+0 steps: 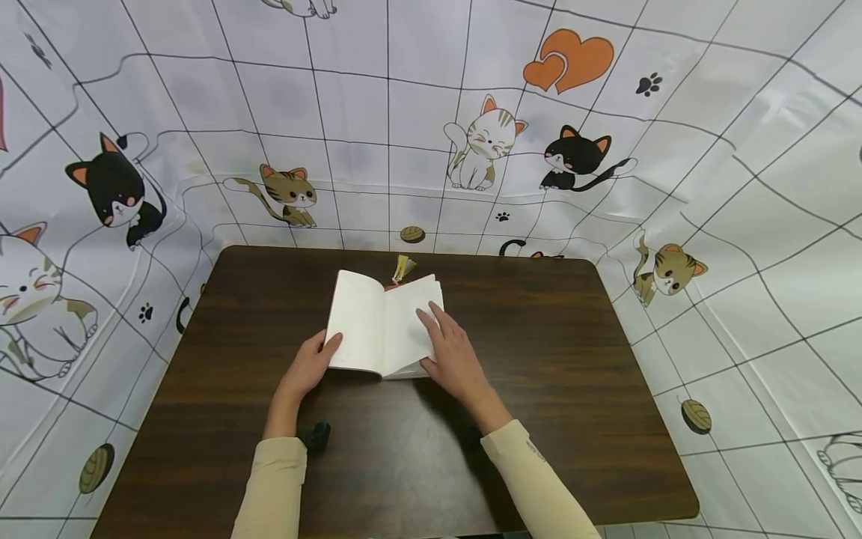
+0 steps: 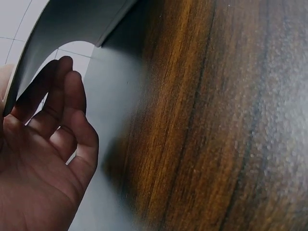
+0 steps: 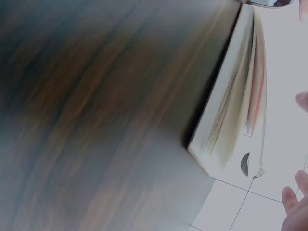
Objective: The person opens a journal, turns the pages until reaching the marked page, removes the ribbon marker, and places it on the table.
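Note:
An open book (image 1: 359,322) with blank white pages shows above the table in the head view. My left hand (image 1: 313,365) grips its left edge, thumb on the page and fingers behind the cover. The left wrist view shows the dark cover (image 2: 82,24) curving over those fingers. My right hand (image 1: 458,359) lies over the right page (image 1: 406,322), its fingers extended and spread, the thumb by the lower edge. That page slants up from the pages under it. In the right wrist view, the book's page edges (image 3: 226,110) face the camera, with fingers (image 3: 289,202) at the right.
A yellow tassel (image 1: 403,268) sticks out past the book's top edge. The brown wooden table (image 1: 552,389) extends around the book. A small dark object (image 1: 316,436) sits beside the left wrist. White sheeting (image 1: 377,112) printed with cats surrounds the table.

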{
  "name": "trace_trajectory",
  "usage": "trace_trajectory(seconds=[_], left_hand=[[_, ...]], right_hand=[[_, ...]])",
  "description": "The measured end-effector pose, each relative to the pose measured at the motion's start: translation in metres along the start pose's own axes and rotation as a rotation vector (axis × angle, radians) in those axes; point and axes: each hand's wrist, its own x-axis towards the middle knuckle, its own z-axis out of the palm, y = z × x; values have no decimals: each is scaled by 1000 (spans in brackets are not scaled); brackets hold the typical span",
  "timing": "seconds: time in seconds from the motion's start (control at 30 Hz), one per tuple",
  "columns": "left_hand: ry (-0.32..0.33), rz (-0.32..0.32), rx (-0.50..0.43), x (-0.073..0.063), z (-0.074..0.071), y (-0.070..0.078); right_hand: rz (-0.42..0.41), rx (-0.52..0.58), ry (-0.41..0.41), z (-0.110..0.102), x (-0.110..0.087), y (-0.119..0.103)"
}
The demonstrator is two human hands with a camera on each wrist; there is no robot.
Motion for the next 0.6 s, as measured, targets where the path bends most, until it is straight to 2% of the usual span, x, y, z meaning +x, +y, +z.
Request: trace_trajectory(seconds=[0.17, 0.33, 0.6], left_hand=[[-4, -9, -8, -1, 1, -1], [9, 0, -29, -2, 2, -1], [60, -22, -9, 1, 9, -4]], right_hand=[[90, 86, 46, 4, 4, -5], [176, 197, 4, 8, 10, -13], [170, 278, -30, 16, 18, -29]])
